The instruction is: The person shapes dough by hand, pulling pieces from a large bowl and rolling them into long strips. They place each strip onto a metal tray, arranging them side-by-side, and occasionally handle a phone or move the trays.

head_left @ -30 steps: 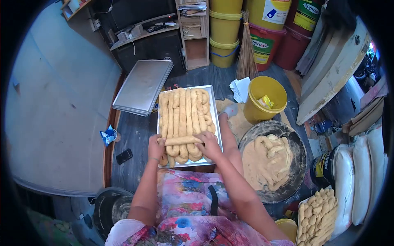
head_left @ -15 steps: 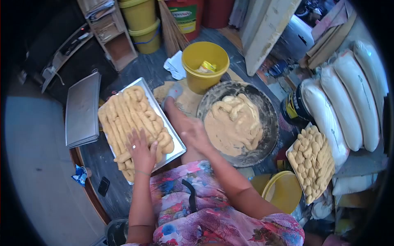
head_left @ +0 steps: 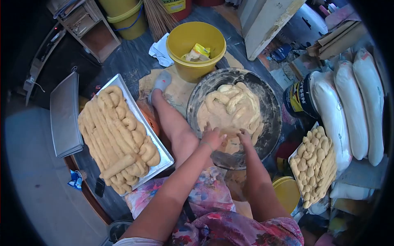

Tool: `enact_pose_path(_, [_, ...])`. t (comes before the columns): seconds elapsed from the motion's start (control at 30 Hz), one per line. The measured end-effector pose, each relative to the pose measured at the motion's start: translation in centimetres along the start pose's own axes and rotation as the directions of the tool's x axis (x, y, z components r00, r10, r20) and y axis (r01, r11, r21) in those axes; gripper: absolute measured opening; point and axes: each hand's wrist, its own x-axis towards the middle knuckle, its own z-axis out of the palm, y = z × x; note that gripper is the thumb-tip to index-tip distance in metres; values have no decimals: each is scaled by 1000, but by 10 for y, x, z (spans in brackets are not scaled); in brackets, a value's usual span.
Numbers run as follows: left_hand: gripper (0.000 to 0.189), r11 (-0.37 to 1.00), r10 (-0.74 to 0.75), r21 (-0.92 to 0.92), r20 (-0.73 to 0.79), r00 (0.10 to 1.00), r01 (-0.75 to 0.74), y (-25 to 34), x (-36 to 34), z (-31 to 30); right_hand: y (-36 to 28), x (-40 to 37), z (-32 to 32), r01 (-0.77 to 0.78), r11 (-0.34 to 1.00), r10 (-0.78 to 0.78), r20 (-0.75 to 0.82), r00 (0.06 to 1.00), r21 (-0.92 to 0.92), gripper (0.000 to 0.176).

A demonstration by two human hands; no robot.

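Observation:
My left hand (head_left: 213, 137) is over the near part of a wide dark basin (head_left: 271, 119), its fingers spread above the tan crumbs (head_left: 211, 115). Beside it, my right hand (head_left: 245, 138) reaches into the same basin with its fingers apart. A blurred patch of crumbs shows between the two hands. Pale strands of dough (head_left: 236, 98) lie twisted on the crumbs at the basin's far side. To the left, a metal tray (head_left: 164, 158) carries crumb-coated dough ropes (head_left: 104, 137) in rows, with rounder pieces along its right side.
A yellow bucket (head_left: 174, 49) with a yellow packet inside stands behind the basin. On the right are a tray of small dough pieces (head_left: 314, 164), several filled white sacks (head_left: 347, 104) and a dark paint pail (head_left: 297, 98). Stacked metal trays (head_left: 65, 117) lean at left. My bent leg (head_left: 174, 123) lies between tray and basin.
My left hand has left the dough ropes on the tray and moved right to the basin. My right hand has shifted from above my leg into the basin. The view has shifted.

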Motion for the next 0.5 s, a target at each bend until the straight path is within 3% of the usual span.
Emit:
enact_pose_path(0.07, [49, 953, -2, -304, -11, 1000, -2, -5, 8, 0, -27, 23, 1, 90, 991, -96, -45, 994, -103, 54])
enact_pose_path(0.13, [47, 911, -83, -413, -127, 988, 24, -9, 19, 2, -45, 53, 13, 198, 910, -229, -43, 973, -364, 61])
enact_pose_path(0.23, [43, 903, -121, -429, -205, 971, 22, -12, 29, 1, -85, 81, 43, 23, 924, -151, -310, 939, -382, 70])
enact_pose_path(0.33, [38, 928, -67, -371, -269, 961, -39, -19, 35, 7, -134, 77, 54, -257, 932, 146, -382, 913, -257, 78])
enact_pose_path(0.37, [37, 935, -42, -349, -290, 956, -65, -22, 35, 11, -138, 80, 53, -256, 946, 175, -352, 919, -197, 76])
enact_pose_path(0.43, [34, 867, -99, -484, -401, 911, -119, -26, 39, 16, -137, 84, 51, -263, 962, 231, -294, 928, -74, 74])
enact_pose_path(0.47, [33, 823, -132, -545, -457, 880, -159, -26, 43, 17, -132, 84, 47, -131, 968, 180, -228, 957, 215, 70])
enact_pose_path(0.5, [33, 779, -157, -608, -429, 890, -155, -29, 46, 19, -128, 81, 39, -2, 873, 104, -182, 978, 488, 66])
